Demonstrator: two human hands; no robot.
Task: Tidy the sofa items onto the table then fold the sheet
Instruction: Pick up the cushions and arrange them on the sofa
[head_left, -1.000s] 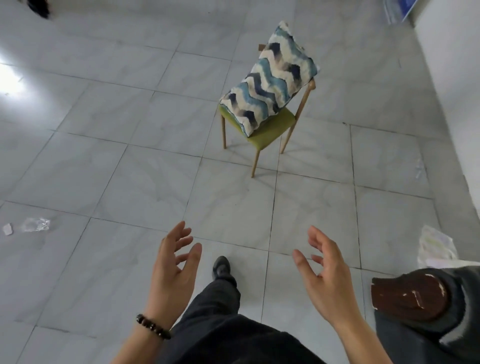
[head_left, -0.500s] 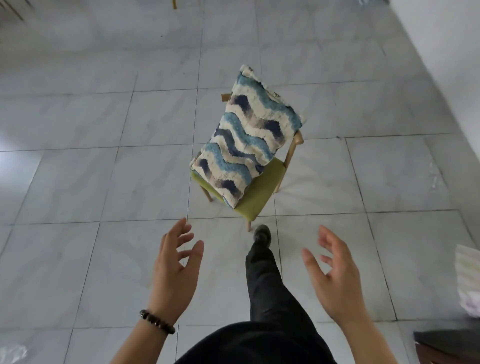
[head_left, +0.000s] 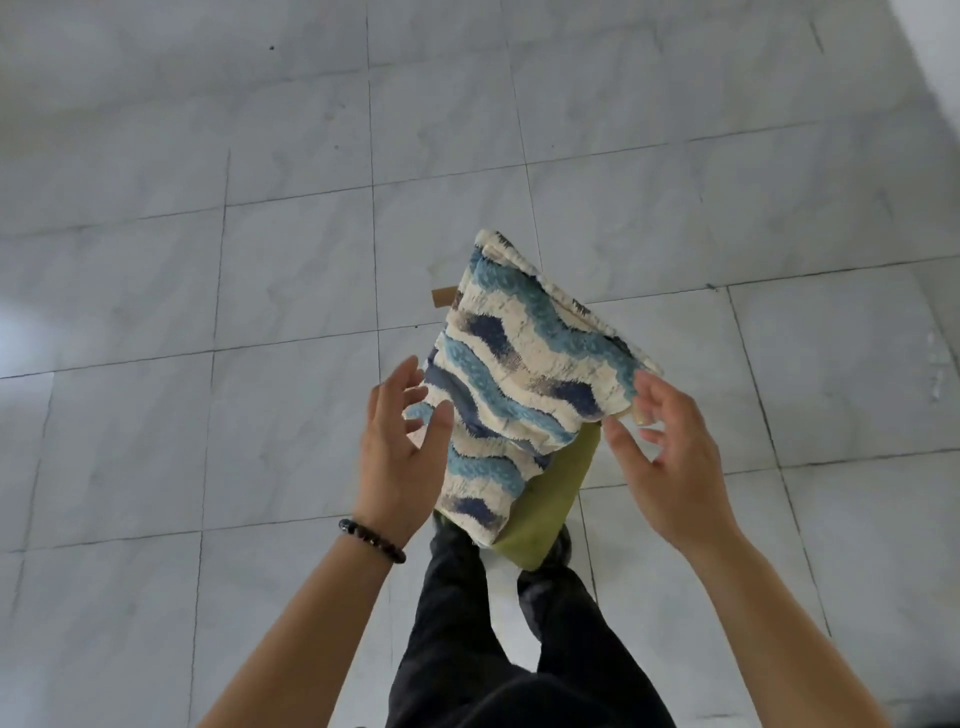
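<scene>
Grey marble-tiled floor (head_left: 260, 441); a blue-and-cream wavy-patterned cushion (head_left: 514, 384) leans on a green-seated chair (head_left: 550, 499), both hands (head_left: 402, 452) (head_left: 670, 457) spread, empty, flanking it.

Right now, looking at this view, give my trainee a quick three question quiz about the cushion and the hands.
1. True or false: the patterned cushion lies flat on the floor.
2. Multiple choice: the left hand is A) closed on the cushion, B) open beside the cushion's left edge, C) out of view.
3. Fill in: the cushion rests on a chair whose seat is coloured ____.

Key:
1. False; it leans on the chair.
2. B; the right hand is likewise open, by the cushion's right corner.
3. Green.
</scene>
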